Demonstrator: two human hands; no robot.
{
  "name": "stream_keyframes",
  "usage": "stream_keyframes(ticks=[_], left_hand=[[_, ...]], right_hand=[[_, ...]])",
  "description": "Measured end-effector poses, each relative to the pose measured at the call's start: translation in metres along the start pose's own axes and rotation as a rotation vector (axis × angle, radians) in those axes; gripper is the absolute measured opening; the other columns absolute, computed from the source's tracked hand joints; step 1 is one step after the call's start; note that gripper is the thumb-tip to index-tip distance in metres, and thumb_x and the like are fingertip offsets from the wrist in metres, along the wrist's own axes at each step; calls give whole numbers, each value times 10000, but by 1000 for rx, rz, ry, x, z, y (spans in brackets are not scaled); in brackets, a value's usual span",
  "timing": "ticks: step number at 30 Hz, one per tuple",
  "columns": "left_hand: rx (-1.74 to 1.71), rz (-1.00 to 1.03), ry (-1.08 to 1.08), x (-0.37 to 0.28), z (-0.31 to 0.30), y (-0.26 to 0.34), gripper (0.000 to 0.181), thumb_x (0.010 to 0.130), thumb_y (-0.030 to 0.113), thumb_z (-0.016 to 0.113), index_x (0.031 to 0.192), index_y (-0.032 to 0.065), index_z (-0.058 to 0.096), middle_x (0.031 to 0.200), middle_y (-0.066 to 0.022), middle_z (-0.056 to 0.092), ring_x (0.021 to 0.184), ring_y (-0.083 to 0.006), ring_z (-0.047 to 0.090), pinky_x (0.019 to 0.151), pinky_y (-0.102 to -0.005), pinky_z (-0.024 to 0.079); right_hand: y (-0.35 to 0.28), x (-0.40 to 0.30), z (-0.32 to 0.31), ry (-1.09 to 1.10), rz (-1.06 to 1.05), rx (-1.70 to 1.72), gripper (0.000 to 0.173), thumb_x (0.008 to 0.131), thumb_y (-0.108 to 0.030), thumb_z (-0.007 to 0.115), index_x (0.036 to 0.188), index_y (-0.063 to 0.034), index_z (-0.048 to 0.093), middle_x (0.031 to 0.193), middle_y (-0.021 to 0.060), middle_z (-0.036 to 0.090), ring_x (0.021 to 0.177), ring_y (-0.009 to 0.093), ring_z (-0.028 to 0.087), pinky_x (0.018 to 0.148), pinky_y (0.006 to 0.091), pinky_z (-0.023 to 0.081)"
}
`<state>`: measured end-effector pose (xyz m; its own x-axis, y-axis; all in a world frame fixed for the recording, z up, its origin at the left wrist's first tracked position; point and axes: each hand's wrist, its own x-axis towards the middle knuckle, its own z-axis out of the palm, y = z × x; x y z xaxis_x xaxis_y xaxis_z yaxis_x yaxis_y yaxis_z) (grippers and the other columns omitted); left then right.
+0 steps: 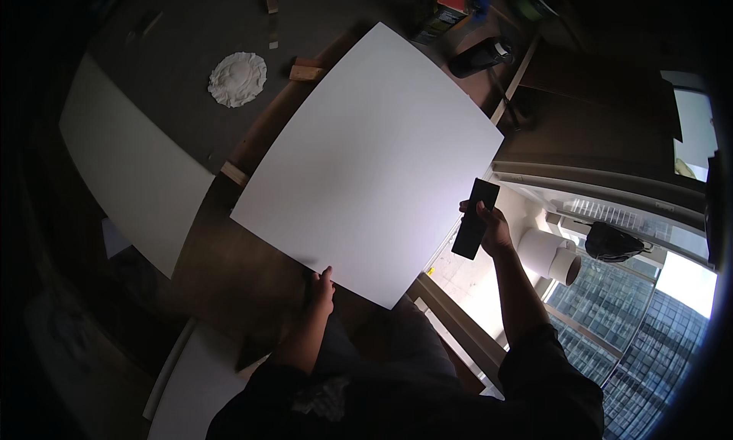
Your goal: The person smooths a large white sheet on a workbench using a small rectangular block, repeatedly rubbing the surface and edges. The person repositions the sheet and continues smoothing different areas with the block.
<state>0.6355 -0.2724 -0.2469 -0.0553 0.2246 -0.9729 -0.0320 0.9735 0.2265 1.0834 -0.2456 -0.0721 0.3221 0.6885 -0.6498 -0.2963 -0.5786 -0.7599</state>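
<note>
A large flat white panel [372, 165] lies before me, tilted in the view, with a smooth blank face. My left hand [324, 291] grips its near edge, the thumb on top and most of the fingers hidden by the edge. Over by the panel's right edge, my right hand [493, 228] holds a dark rectangular block [475, 219]. The block is flat and long, with the thumb across its near face; its underside is hidden. Whether the block touches the panel I cannot tell.
Another white panel [137, 176] lies to the left, and a third [197, 382] at lower left. Wooden blocks [306, 70] and a crumpled white round item [237, 79] are beyond. A dark bottle [478, 59] lies at upper right. Right are a window opening, a white roll [544, 254] and a black bag [615, 242].
</note>
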Motion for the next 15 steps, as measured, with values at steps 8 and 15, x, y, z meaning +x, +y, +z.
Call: stream_keyframes(ticks=[8, 15], left_hand=[[-236, 9, 63, 25, 22, -24, 784, 952, 588, 581, 1505, 72, 374, 1475, -130, 479, 1337, -262, 479, 1098, -445, 385], [-468, 182, 142, 35, 38, -43, 939, 937, 698, 524, 1543, 9, 324, 1591, -143, 368, 1453, -271, 367, 1182, -414, 307]], right_hand=[[-66, 283, -96, 296, -307, -624, 736, 864, -507, 731, 1342, 24, 554, 1309, 143, 604, 1248, 243, 518, 1094, 398, 357], [-94, 392, -82, 137, -184, -651, 441, 838, -427, 722, 1096, -74, 670, 800, 5, 583, 763, 120, 548, 733, 327, 445]])
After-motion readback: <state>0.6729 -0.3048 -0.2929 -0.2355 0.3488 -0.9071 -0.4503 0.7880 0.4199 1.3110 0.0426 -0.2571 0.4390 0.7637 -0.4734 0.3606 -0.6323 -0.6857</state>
